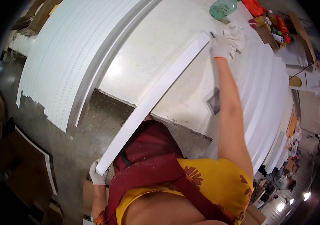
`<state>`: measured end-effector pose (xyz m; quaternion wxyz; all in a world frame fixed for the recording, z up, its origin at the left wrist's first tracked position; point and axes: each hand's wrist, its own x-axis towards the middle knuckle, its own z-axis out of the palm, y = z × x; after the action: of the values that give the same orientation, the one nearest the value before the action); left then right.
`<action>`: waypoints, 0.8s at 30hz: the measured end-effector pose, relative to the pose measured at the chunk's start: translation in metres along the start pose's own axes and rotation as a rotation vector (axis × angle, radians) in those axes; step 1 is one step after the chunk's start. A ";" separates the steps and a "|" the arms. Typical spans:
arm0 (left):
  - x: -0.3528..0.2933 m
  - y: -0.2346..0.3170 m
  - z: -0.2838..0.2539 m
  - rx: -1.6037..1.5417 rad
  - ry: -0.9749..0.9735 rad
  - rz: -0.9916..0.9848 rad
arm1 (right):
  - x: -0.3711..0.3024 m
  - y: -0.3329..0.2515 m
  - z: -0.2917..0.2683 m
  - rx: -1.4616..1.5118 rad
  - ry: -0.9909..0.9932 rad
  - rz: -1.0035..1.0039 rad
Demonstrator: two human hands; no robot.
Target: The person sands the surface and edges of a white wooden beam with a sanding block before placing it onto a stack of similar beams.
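Note:
A long white board strip (pixel 156 97) slants across the white worktable, its near end reaching past the table edge toward my body. My left hand (pixel 98 173), in a white glove, is closed around that near end. At the strip's far end is my gloved right hand (pixel 220 48), its fingers closed. A small dark piece (pixel 212 35) pokes out between those fingers and the strip's corner; its kind is unclear. A crumpled white cloth (pixel 235 36) lies against the right hand's far side; whether the hand grips it is hard to see.
Stacked white strips (pixel 66 56) lie on the left, more white strips (pixel 267 97) on the right. A small grey square piece (pixel 214 101) rests near my right forearm. At the back are a green-tinted plastic bottle (pixel 223 9) and a cardboard box (pixel 267 34) of supplies.

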<state>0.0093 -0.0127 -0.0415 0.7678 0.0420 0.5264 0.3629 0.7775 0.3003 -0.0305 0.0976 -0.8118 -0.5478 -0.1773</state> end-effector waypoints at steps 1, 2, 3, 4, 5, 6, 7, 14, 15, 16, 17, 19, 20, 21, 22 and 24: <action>-0.002 -0.002 -0.001 -0.108 0.093 -0.021 | 0.020 -0.006 -0.022 -0.122 -0.116 0.044; -0.002 -0.003 0.009 -0.217 0.187 -0.042 | 0.021 -0.003 -0.021 -0.011 -0.021 0.003; -0.001 -0.004 0.019 -0.326 0.283 -0.072 | 0.018 0.002 -0.019 0.095 0.064 -0.033; 0.001 -0.006 0.027 -0.374 0.299 -0.079 | 0.009 0.002 -0.015 0.206 0.137 -0.071; 0.002 -0.002 0.033 -0.414 0.319 -0.085 | -0.003 -0.003 -0.009 0.222 0.128 -0.067; 0.003 0.002 0.035 -0.362 0.272 -0.102 | -0.013 -0.009 -0.006 0.236 0.127 -0.059; 0.004 0.004 0.036 -0.326 0.242 -0.099 | -0.019 -0.021 -0.003 0.252 0.131 -0.058; 0.008 -0.007 0.012 -0.402 -0.098 -0.112 | -0.135 -0.176 -0.092 0.338 -0.048 -0.394; 0.010 -0.011 0.004 -0.433 -0.110 -0.101 | -0.153 -0.193 -0.110 0.389 -0.116 -0.393; 0.010 -0.011 0.003 -0.419 -0.125 -0.098 | -0.171 -0.205 -0.126 0.435 -0.187 -0.388; 0.014 -0.010 0.005 -0.408 -0.144 -0.090 | -0.190 -0.215 -0.135 0.459 -0.205 -0.430; 0.019 -0.010 0.010 -0.400 -0.175 -0.080 | -0.235 -0.238 -0.151 0.552 -0.232 -0.528; 0.020 -0.009 0.012 -0.401 -0.186 -0.079 | -0.258 -0.252 -0.161 0.621 -0.239 -0.582; 0.018 -0.010 0.012 -0.400 -0.193 -0.079 | -0.275 -0.268 -0.180 0.717 -0.375 -0.650; 0.018 -0.009 0.012 -0.398 -0.191 -0.083 | -0.283 -0.278 -0.195 0.809 -0.503 -0.708; 0.018 -0.008 0.013 -0.396 -0.184 -0.091 | -0.282 -0.266 -0.169 0.649 -0.460 -0.689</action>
<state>0.0274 -0.0038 -0.0539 0.8215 -0.1002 0.3739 0.4187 0.4057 0.1010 0.0037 0.1574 -0.5304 -0.8170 0.1626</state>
